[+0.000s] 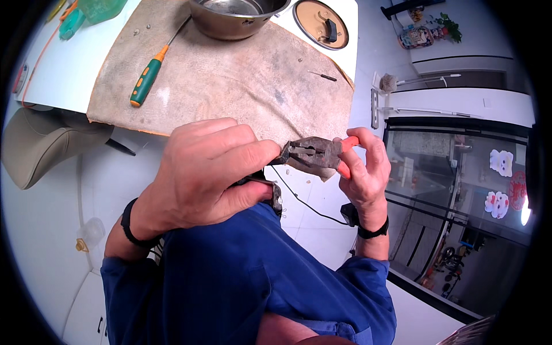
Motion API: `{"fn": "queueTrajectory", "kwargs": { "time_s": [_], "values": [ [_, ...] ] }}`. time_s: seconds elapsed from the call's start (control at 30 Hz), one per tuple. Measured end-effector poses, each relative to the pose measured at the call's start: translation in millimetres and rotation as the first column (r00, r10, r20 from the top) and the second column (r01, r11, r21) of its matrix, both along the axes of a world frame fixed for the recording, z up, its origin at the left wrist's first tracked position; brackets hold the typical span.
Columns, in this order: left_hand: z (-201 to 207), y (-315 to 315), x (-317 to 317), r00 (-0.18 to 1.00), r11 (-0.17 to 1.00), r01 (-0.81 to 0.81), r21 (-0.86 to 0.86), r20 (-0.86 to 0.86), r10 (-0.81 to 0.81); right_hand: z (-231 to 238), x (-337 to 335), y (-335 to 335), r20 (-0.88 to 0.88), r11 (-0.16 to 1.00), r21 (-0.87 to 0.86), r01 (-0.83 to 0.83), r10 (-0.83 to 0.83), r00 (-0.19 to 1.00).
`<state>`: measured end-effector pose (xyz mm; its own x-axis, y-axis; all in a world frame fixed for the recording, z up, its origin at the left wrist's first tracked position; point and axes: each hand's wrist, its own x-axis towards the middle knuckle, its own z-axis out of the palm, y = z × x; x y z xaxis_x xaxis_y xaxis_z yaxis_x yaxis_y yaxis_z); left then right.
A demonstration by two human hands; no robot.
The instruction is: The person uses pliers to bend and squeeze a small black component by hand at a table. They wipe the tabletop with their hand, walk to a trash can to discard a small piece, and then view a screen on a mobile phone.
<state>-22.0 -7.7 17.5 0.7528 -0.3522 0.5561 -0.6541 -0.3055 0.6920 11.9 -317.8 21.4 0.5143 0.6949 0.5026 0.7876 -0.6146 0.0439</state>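
My right hand (368,175) grips a pair of pliers (315,154) by their red handles, just off the near edge of the cloth. The pliers' worn metal jaws point left, at the fingertips of my left hand (201,169). That hand is closed on a dark part with a metal bracket (277,198), mostly hidden by the fingers, so its kind is unclear. The jaws meet the upper end of this part; whether they clamp it I cannot tell.
A brown cloth (213,86) covers the white table. On it lie a green-and-orange screwdriver (148,80) and a small dark screwdriver (324,76). A steel pot (230,29) and a round lid (307,23) stand at the back. A beige chair (43,149) is at left.
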Motion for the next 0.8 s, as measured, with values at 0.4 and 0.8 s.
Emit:
{"fn": "queueTrajectory", "kwargs": {
  "time_s": [0.4,0.8],
  "values": [
    [-12,0,-1,0.989,0.995,-0.091,-0.042,-0.117,0.085,2,-5,4,-0.214,0.998,0.045,0.033,-0.022,0.976],
    [-14,-11,0,0.692,0.783,-0.229,-0.579,-0.662,-0.287,-23,-56,32,-0.906,0.827,0.397,0.398,0.285,0.313]
  ]
}}
